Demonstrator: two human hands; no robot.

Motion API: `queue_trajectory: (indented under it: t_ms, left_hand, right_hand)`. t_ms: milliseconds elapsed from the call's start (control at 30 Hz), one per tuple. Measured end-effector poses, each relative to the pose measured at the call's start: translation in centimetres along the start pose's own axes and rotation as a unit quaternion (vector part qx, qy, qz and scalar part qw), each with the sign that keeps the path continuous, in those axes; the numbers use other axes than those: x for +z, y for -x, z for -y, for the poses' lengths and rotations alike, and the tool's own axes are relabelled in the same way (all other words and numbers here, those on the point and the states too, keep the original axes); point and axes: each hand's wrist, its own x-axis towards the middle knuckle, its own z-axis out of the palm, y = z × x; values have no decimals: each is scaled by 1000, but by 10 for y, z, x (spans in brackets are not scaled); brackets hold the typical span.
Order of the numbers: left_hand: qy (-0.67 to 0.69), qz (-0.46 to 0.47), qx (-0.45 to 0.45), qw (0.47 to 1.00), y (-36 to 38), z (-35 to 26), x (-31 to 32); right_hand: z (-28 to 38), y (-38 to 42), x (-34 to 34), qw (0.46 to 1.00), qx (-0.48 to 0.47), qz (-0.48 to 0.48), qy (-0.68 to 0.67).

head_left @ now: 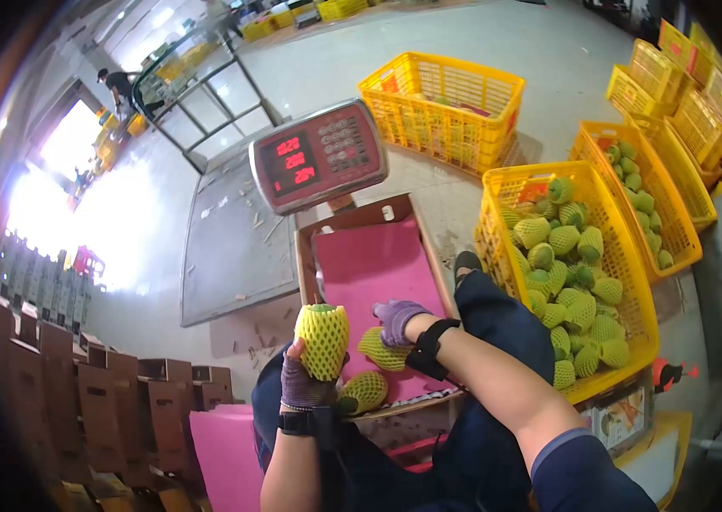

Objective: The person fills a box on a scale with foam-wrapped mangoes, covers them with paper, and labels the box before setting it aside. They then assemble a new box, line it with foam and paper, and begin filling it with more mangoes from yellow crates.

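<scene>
Head view, lower centre: left hand (pixel 305 382) gripping upright a net-wrapped green fruit (pixel 322 340); right hand (pixel 397 320) pressed on a second wrapped fruit (pixel 382 350) inside the pink-lined cardboard box (pixel 371 260), grip unclear. Third wrapped fruit (pixel 364 391) at box's near edge. Right: yellow crate (pixel 625 273) full of wrapped fruit. Upper centre: scale display (pixel 318 155).

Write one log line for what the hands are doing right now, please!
left hand: holds netted fruit upright | right hand: on a netted fruit in the box | box liner: pink | yellow crate: full of fruit
</scene>
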Motion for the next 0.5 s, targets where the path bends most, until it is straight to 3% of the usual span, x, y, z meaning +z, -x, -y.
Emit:
queue_trajectory:
  t_ms: [100,200,267,333,400,467,500]
  left_hand:
    - [74,36,-47,996,-3,-9,-21]
    - [67,15,-43,997,-6,-10,-25]
    - [81,-3,-39,996,-5,-12,-11]
    - [15,45,-9,999,-3,-10,-8]
    - [36,36,-2,999,-2,-1,-10]
    - [-36,-1,29,999,4,6,-5]
    - [-66,9,39,997,8,8,-2]
  right_hand:
    - [-1,-6,12,994,-34,78,-66]
    - [2,-1,17,988,-32,143,39]
    - [4,10,18,992,-21,122,15]
    - [4,17,21,988,-11,149,-44]
    - [3,26,21,987,-8,152,-42]
    - [-2,40,14,988,-6,150,-42]
    - [-4,54,6,994,-71,87,-4]
